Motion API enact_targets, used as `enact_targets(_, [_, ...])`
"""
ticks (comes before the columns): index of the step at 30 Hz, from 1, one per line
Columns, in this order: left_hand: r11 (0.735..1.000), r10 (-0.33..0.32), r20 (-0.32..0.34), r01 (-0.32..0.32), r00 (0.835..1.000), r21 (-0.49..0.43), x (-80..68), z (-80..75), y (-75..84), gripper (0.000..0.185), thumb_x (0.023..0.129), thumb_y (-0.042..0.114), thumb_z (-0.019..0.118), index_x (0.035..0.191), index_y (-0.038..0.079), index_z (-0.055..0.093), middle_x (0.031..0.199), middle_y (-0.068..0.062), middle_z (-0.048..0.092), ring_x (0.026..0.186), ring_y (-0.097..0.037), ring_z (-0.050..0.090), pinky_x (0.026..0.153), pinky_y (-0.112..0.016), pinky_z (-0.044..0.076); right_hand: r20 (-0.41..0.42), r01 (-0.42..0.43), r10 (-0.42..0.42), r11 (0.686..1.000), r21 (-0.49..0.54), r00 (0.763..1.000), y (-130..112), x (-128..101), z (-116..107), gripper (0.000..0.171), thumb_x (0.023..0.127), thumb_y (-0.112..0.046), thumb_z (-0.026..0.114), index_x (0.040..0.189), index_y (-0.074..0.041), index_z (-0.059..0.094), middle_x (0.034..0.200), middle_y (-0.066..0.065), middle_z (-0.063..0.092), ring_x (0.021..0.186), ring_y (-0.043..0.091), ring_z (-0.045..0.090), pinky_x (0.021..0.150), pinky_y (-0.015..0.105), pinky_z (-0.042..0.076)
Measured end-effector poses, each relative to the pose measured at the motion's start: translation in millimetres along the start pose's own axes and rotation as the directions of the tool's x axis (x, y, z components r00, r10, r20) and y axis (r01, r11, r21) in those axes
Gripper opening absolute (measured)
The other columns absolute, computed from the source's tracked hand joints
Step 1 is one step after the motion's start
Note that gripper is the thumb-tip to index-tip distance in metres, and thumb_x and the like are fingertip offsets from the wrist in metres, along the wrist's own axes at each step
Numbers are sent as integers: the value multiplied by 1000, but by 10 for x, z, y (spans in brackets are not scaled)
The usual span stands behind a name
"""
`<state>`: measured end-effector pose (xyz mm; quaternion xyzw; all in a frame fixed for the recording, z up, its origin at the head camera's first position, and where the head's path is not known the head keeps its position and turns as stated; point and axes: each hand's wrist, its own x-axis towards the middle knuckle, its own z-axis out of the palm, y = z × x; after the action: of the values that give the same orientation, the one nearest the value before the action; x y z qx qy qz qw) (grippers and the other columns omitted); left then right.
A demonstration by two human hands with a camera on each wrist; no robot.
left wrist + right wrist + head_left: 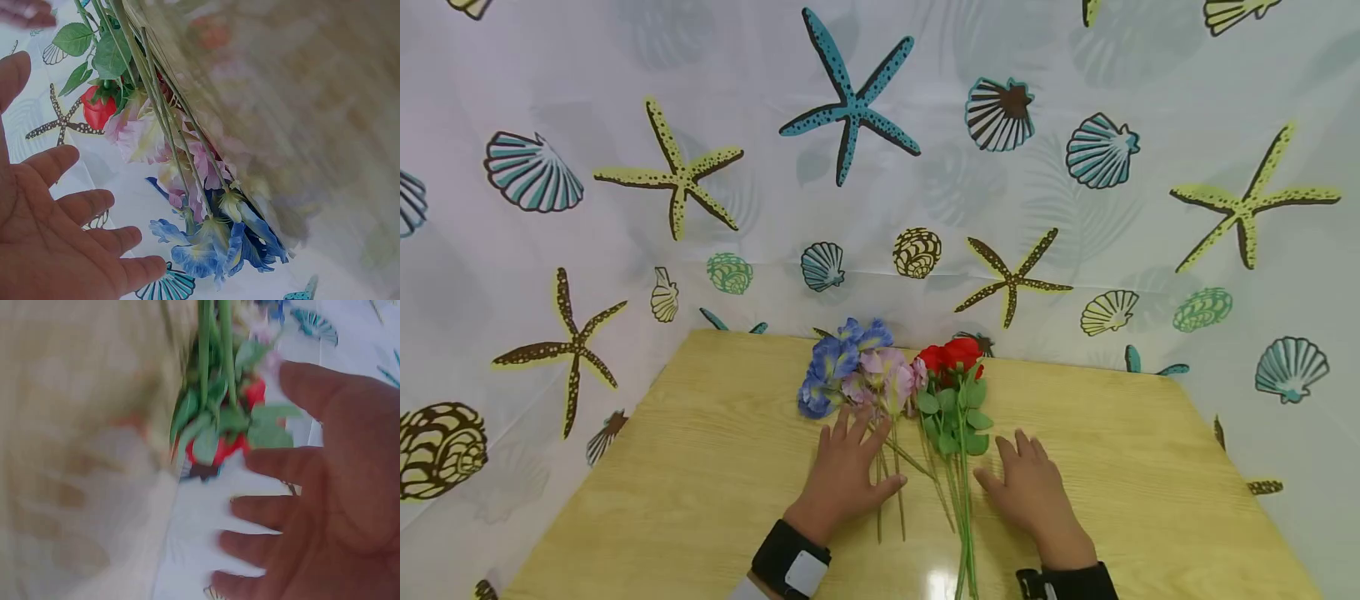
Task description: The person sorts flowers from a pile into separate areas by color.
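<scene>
Artificial flowers lie side by side on the wooden table. Blue iris-like blooms [835, 360] are on the left, pink blooms [897, 385] in the middle and red roses [958, 354] with green leaves on the right. Their stems point toward the person. My left hand [846, 473], fingers spread, is over the table just below the blue and pink blooms, its thumb overlapping the thin stems. To the right of the rose stems [966, 508] is my right hand [1033, 487], palm down with fingers extended. Both wrist views show empty palms, with the blue iris blooms [215, 247] and rose leaves [215, 419] beyond the fingers.
The light wooden table [700, 467] has a glossy top that reflects light near its front. Behind it and along the sides hangs a white cloth [880, 200] printed with starfish and shells. Black bands [782, 554] are strapped round both wrists.
</scene>
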<state>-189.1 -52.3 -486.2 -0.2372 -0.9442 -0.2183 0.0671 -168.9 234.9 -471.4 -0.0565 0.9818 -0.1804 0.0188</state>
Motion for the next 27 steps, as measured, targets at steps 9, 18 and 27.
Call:
enact_targets(9, [986,164,-74,-163,984,26,11,12,137,58,92,50,66,134,11,61,150,-16,40,139,-37,36,106,-53,38,230,-49,49,999,-6,972,314,-94,-3,65,88,-25,74,131,17,50,133,46,41,119,67,39,95,68,37])
enact_targets(18, [851,451,151,-475,880,224,233,272,684,54,96,59,55,133,21,63,150,-9,43,140,-30,37,110,-44,36,187,-26,36,998,-56,982,289,-125,-46,64,85,-24,78,129,14,54,130,44,45,113,66,44,93,68,40])
enact_targets(27, [874,311,376,-418,873,249,414,457,770,76,90,74,48,154,36,36,163,-5,21,149,-34,15,113,-58,25,207,-48,57,998,-48,977,289,-91,-66,64,88,-26,76,134,12,52,137,45,38,120,67,38,93,70,39])
